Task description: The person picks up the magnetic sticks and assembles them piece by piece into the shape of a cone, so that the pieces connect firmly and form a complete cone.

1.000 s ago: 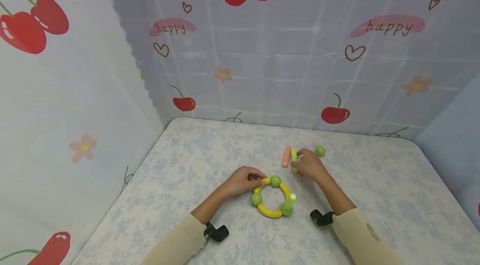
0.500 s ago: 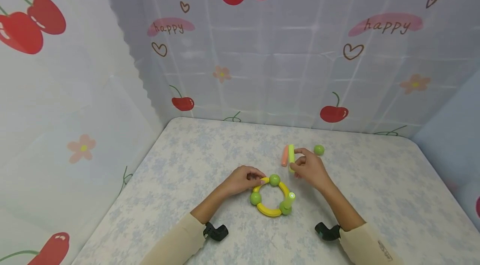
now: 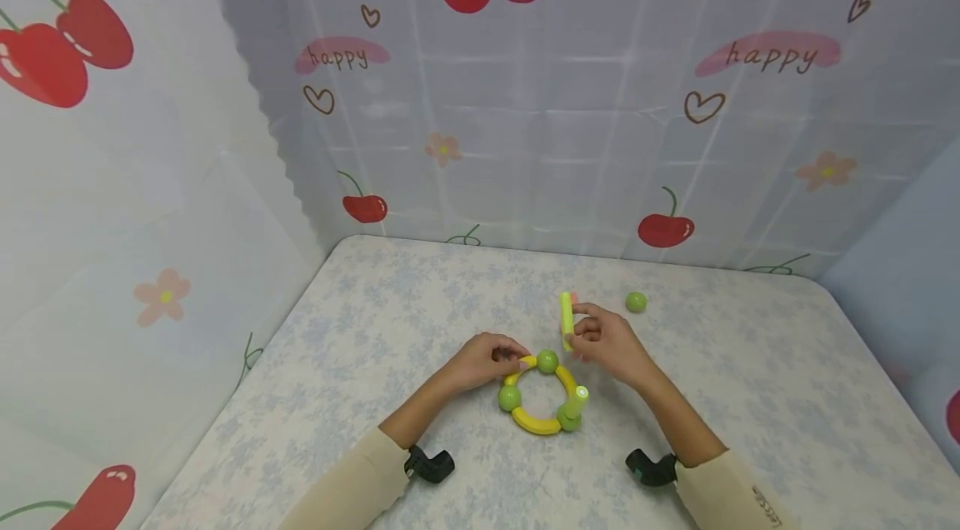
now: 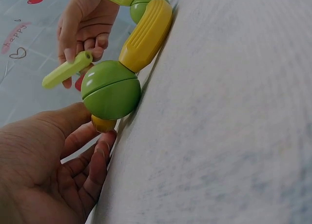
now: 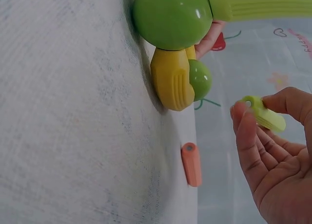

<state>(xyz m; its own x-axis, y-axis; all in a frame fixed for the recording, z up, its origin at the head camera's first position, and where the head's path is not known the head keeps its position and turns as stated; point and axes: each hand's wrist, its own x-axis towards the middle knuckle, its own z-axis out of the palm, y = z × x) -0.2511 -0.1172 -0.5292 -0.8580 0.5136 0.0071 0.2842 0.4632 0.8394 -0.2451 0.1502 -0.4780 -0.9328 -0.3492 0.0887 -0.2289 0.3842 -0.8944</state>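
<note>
On the table lies a ring of yellow curved pieces (image 3: 537,422) joined by green balls (image 3: 509,397). The left hand (image 3: 482,362) pinches the ring's upper-left yellow piece between thumb and fingers; the left wrist view shows that hand (image 4: 53,160) beside a green ball (image 4: 111,90). A light green stick (image 3: 576,402) stands up from the ring's lower-right ball. Just above and right of the ring, the right hand (image 3: 615,347) pinches another light green stick (image 3: 567,320), raised off the table. In the right wrist view this stick (image 5: 265,114) is held by thumb and fingertips.
An orange-pink stick (image 5: 192,164) lies on the table, mostly hidden behind the right hand's stick in the head view. A loose green ball (image 3: 636,302) sits farther back on the right. Printed curtains (image 3: 525,97) stand behind the table.
The right hand has lifted the light green stick off the table and moved it left, past the orange-pink stick. The left hand and the ring have stayed nearly in place.
</note>
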